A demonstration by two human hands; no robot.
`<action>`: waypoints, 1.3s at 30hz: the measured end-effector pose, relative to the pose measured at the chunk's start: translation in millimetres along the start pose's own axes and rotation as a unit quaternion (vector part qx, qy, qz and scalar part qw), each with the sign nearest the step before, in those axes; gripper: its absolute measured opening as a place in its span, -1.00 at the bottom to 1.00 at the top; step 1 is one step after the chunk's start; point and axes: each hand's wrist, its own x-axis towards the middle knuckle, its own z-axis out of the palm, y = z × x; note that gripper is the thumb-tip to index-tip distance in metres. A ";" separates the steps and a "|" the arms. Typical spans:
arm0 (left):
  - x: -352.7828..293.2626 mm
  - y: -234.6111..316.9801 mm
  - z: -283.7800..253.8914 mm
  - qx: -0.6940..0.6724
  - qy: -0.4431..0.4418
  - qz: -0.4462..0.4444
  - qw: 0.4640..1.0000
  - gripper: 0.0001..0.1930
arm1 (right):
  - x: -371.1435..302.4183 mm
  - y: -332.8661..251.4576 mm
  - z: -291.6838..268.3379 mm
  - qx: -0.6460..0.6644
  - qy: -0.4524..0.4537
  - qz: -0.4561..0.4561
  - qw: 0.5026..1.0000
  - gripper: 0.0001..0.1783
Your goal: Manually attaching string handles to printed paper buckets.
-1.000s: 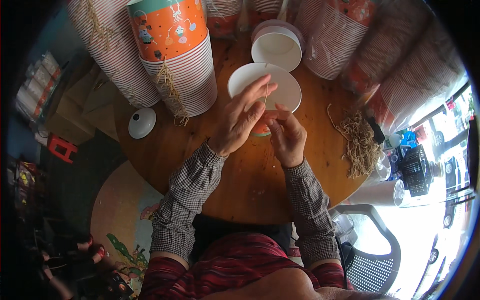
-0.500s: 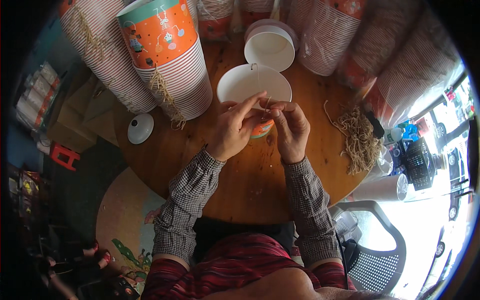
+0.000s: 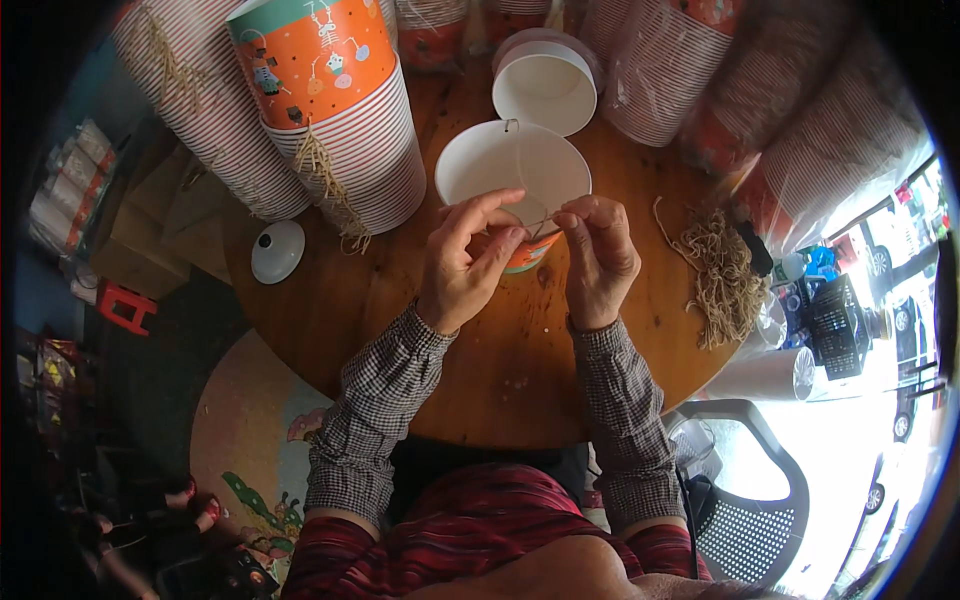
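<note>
Both hands (image 3: 530,262) have spread slightly at the paper bucket (image 3: 512,170) rim

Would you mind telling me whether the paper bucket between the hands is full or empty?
Empty: the paper bucket shows a bare white inside, with only a thin string across its mouth.

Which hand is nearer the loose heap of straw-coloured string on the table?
Right. The right hand is at the rim of the paper bucket, directly beside the string heap on its right. The left hand lies farther off, beyond the right hand.
</note>
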 end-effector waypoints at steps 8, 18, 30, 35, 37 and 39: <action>-6.5 9.3 -5.6 -0.151 0.018 -0.029 0.988 -0.78 | -2.3 -13.8 7.3 -0.117 -0.018 -0.040 0.992 -0.88; -4.2 13.8 -9.4 -0.244 0.010 -0.074 0.967 -0.79 | -5.7 -13.3 7.6 -0.106 -0.019 -0.043 0.993 -0.84; 6.0 15.3 -19.8 0.246 0.022 0.205 0.947 -0.89 | -8.5 -13.8 8.6 -0.084 0.004 -0.034 0.996 -0.86; -5.1 19.5 -20.9 -0.127 -0.047 -0.105 0.985 -0.90 | -9.4 -16.7 11.6 -0.099 -0.010 -0.052 0.994 -0.85; -5.0 22.1 -16.3 -0.171 -0.039 -0.120 0.977 -0.89 | -8.0 -17.9 9.8 -0.122 -0.016 -0.069 0.990 -0.84; -4.5 26.8 -17.1 -0.208 -0.029 -0.135 0.968 -0.87 | -5.9 -22.8 11.3 -0.165 -0.029 -0.119 0.979 -0.83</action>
